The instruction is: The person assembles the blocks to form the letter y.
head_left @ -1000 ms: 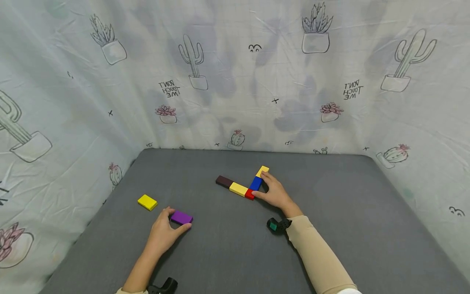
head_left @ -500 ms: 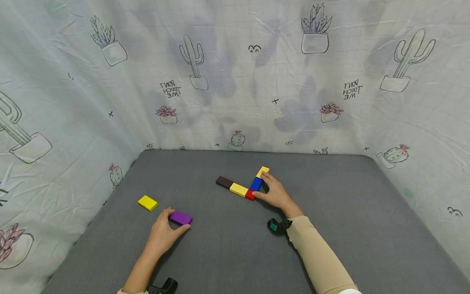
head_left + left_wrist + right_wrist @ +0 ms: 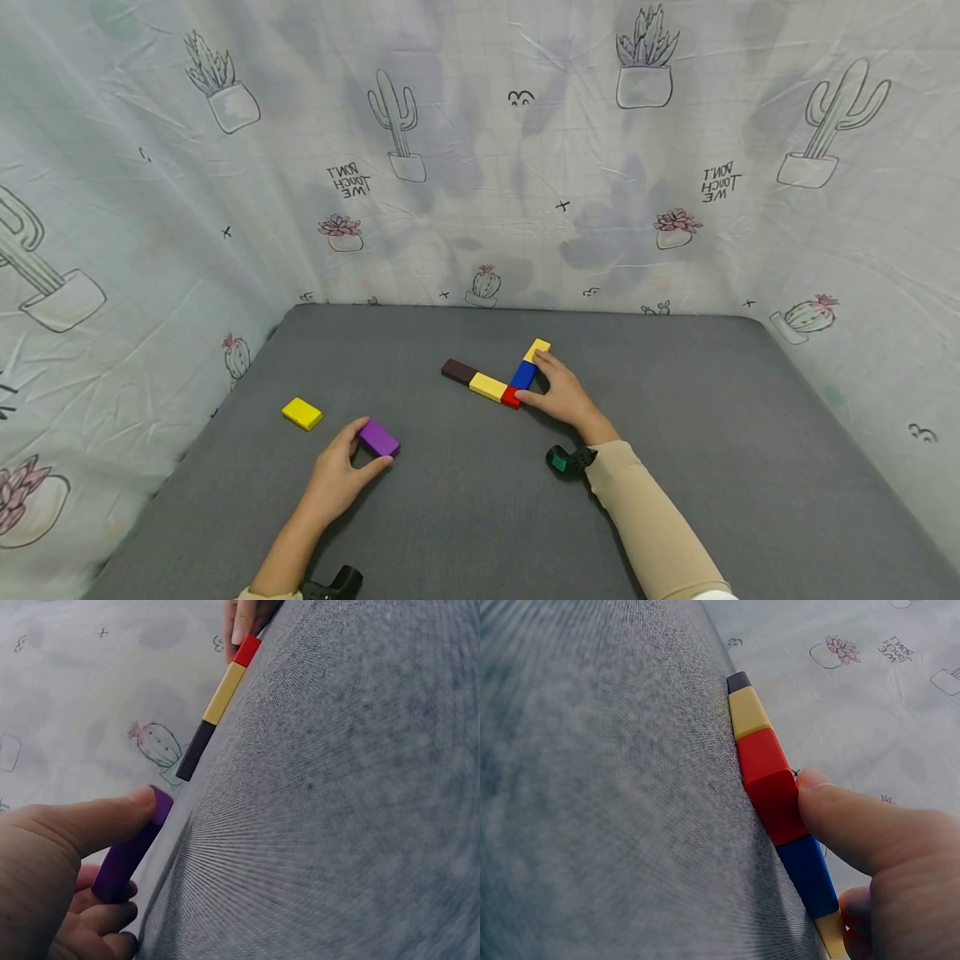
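My left hand (image 3: 336, 479) pinches a flat purple block (image 3: 380, 437) between thumb and fingers. The block is tilted, and in the left wrist view it shows edge-on, thumb on one end. To the right, my right hand (image 3: 564, 398) spans one arm of an angled row of blocks. Its thumb lies on the red block (image 3: 776, 802) at the corner; its fingers reach the pale yellow block (image 3: 536, 347) at the far end. Between these sits a blue block (image 3: 522, 375). A second pale yellow block (image 3: 487, 387) and a dark brown block (image 3: 459, 371) form the other arm.
A bright yellow block (image 3: 302, 413) lies alone left of my left hand. The grey cloth-covered table (image 3: 465, 517) meets a patterned curtain (image 3: 480, 167) at the back and sides. Wrist-worn devices are on both arms.
My left hand has tilted the purple block, which lay flatter before, and shifted it slightly right. My right hand and the row of blocks have stayed in place.
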`<state>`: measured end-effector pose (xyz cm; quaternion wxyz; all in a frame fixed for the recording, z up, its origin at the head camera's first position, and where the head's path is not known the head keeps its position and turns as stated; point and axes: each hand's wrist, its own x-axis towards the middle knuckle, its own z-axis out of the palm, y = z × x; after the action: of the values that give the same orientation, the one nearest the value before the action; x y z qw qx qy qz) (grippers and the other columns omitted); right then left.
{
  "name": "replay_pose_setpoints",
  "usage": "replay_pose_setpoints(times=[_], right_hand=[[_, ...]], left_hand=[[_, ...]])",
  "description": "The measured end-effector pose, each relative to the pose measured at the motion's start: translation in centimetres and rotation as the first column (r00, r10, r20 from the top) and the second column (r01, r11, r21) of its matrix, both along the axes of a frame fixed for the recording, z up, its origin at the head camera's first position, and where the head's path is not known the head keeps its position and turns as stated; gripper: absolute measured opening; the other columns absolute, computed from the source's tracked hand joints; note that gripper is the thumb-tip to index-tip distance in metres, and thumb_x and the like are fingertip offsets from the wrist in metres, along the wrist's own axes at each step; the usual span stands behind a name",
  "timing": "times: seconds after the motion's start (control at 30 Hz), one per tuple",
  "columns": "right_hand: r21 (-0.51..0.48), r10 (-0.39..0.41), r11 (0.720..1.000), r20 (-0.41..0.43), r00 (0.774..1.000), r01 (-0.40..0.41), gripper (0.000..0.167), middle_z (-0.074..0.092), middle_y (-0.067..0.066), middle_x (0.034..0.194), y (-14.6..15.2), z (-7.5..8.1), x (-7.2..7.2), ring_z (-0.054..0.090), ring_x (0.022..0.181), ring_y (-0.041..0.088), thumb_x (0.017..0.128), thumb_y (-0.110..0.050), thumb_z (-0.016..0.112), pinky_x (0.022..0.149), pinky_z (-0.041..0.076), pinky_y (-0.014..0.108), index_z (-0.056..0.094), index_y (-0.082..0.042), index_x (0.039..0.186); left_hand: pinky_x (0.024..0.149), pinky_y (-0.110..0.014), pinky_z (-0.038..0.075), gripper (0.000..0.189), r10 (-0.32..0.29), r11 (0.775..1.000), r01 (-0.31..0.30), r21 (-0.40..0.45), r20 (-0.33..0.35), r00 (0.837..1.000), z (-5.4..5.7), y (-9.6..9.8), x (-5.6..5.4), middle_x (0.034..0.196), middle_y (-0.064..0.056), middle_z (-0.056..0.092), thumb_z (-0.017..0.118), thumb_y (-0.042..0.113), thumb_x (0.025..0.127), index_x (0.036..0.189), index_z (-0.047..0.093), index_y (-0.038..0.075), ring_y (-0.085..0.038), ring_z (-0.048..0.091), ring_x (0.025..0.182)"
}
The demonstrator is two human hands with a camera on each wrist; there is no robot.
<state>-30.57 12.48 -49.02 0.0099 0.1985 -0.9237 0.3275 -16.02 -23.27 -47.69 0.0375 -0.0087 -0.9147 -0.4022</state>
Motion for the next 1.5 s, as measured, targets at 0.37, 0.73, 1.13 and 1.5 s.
replay_pose_setpoints(times=[0.37, 0.73, 1.13, 1.5], right_hand=[[0.004, 0.001, 1.0, 0.015, 1.0, -0.001, 0.084, 0.025, 0.017, 0.155, 0.2, 0.5, -0.2, 0.025, 0.141, 0.037, 0.085, -0.045, 0.067, 0.112, 0.026, 0.055, 0.033, -0.001, 0.146], [0.019, -0.01, 1.0, 0.022, 1.0, 0.01, 0.084, 0.025, 0.017, 0.155, 0.2, 0.9, -0.5, 0.025, 0.142, 0.037, 0.085, -0.047, 0.067, 0.112, 0.026, 0.055, 0.032, -0.001, 0.147], [0.011, 0.008, 1.0, 0.029, 1.0, -0.008, 0.084, 0.025, 0.017, 0.155, 0.3, 0.6, -0.3, 0.026, 0.141, 0.038, 0.085, -0.046, 0.067, 0.111, 0.026, 0.055, 0.032, -0.002, 0.147], [0.013, -0.009, 1.0, 0.022, 1.0, 0.009, 0.084, 0.026, 0.016, 0.155, 0.1, 0.5, 0.0, 0.026, 0.141, 0.037, 0.084, -0.046, 0.067, 0.112, 0.026, 0.055, 0.033, -0.002, 0.147]], left_hand=[[0.103, -0.048, 0.04, 0.079, -0.06, 0.998, 0.06, 0.011, -0.008, 0.998, -0.1, 0.6, -0.5, 0.145, -0.029, 0.037, 0.072, 0.036, 0.083, 0.143, 0.035, 0.0, -0.037, 0.041, 0.131], [0.103, -0.046, 0.04, 0.077, -0.166, 0.986, 0.166, 0.022, 0.0, 0.986, 0.7, 2.3, -1.4, 0.145, -0.026, 0.039, 0.075, 0.03, 0.081, 0.141, 0.038, 0.0, -0.037, 0.04, 0.133], [0.103, -0.046, 0.039, 0.074, -0.292, 0.955, 0.291, 0.051, 0.013, 0.956, 1.1, 5.2, -2.5, 0.144, -0.019, 0.043, 0.077, 0.026, 0.08, 0.14, 0.041, 0.003, -0.035, 0.043, 0.132], [0.102, -0.047, 0.042, 0.073, -0.455, 0.891, 0.455, -0.01, 0.01, 0.891, 1.2, 8.5, -5.4, 0.143, -0.018, 0.044, 0.075, 0.031, 0.082, 0.141, 0.041, 0.003, -0.033, 0.046, 0.13]])
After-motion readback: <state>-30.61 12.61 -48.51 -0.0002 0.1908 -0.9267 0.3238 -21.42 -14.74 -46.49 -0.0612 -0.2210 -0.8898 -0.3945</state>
